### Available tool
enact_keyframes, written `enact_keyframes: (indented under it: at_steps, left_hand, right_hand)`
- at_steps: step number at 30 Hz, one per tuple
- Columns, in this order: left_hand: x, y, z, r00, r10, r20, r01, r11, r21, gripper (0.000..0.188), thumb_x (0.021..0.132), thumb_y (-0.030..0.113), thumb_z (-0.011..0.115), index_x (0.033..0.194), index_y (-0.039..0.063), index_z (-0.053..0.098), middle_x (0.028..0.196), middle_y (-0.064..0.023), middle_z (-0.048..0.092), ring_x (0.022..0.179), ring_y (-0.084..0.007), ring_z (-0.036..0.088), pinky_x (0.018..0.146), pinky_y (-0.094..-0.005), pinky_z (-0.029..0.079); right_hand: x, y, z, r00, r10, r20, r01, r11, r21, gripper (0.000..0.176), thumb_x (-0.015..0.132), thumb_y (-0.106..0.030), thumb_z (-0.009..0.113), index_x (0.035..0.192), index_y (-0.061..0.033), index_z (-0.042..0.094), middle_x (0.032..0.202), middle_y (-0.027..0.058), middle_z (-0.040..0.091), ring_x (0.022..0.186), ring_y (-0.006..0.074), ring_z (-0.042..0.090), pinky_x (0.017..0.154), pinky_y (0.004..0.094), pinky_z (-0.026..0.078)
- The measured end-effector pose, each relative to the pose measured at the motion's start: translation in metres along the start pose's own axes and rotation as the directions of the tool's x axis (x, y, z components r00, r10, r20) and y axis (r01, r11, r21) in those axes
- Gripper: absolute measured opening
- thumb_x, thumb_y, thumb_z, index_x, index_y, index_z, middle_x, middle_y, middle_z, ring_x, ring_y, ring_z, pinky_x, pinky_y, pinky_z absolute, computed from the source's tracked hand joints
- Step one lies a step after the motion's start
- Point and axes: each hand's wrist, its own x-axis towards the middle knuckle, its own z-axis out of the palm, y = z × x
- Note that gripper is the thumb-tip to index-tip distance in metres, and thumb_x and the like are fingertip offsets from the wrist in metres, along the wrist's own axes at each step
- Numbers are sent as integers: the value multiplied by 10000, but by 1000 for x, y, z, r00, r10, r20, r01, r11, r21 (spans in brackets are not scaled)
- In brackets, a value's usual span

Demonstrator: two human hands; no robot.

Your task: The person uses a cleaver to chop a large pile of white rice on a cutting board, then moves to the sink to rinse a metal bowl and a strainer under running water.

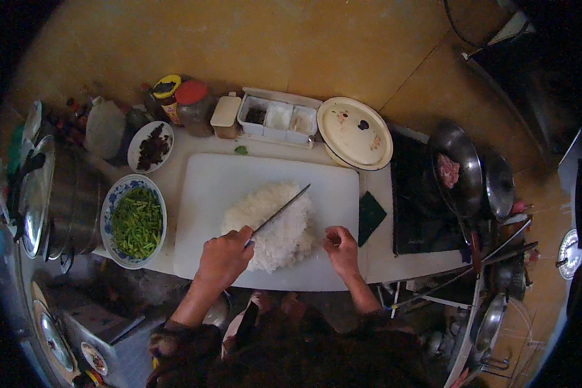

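Note:
My left hand (225, 257) grips a kitchen knife (283, 206) by its handle. Its long blade slants away to the upper right over a broad heap of white, finely cut food (283, 242); whether it is noodles or a shredded vegetable I cannot tell. That heap lies on a large white cutting board (203, 179). Just right of the heap, over the board's right part, is my right hand (342, 250), with its fingers loosely curled and nothing visible in them.
Left of the board stand a patterned bowl (105, 228) of chopped greens and a white bowl (132, 150) of dark pieces. Behind are a seasoning box (276, 132) and a lidded enamel pot (354, 131). To the right, a wok (470, 169) with raw meat sits on a black cooktop (412, 213).

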Motion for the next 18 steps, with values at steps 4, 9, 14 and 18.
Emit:
enact_keyframes:
  at_steps: [4,9,14,18]
  left_hand:
    - [-3,6,1,996,19,-83,-25,997,-75,223,850,198,603,1028,87,527,787,-172,641,734,-388,641,625,-498,501]
    - [3,10,1,999,38,-10,-38,999,33,245,855,209,606,1046,85,516,801,-169,636,719,-389,636,608,-488,506]
    - [-30,19,-4,991,50,-123,-68,986,-151,293,865,220,609,1107,75,529,831,-179,643,729,-388,640,639,-504,507]
    - [-42,47,29,982,170,-85,-189,917,-352,384,867,202,604,1207,48,513,933,-211,643,811,-401,634,691,-497,514]
  right_hand:
    - [-5,-9,-10,999,-8,-50,14,993,117,280,804,-26,682,1077,-31,620,922,56,650,822,141,631,754,282,518]
    - [-14,-4,-17,999,29,-46,-21,985,170,268,823,-30,675,1086,-32,619,925,51,656,832,121,621,761,269,512]
    - [-22,16,-27,993,83,-84,-65,978,199,284,825,-52,698,1096,-39,617,943,82,662,845,173,634,792,325,522]
    - [-20,27,-39,981,135,-142,-88,952,294,275,837,-47,684,1102,-26,614,934,76,662,845,159,630,781,317,524]
